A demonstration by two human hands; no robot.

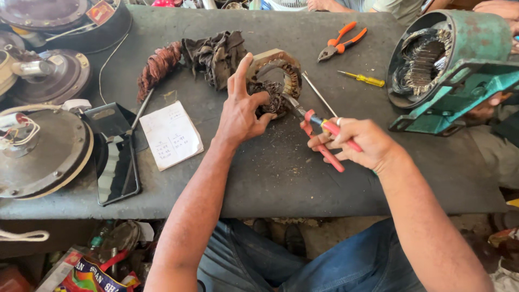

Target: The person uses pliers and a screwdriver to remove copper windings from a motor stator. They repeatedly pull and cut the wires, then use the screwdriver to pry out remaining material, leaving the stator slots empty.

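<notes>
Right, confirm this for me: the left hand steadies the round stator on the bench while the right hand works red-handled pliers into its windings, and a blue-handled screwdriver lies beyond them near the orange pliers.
One detail is off: the screwdriver has a yellow handle, not blue, as the head view shows. The rest stands: the left hand steadies the stator, the right hand works the red-handled pliers into its windings, and the orange pliers lie nearby.

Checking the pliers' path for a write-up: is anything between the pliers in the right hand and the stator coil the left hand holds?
Nothing visible. The pliers in the right hand already reach the coil on the stator; the left hand grips it from the other side.
</notes>
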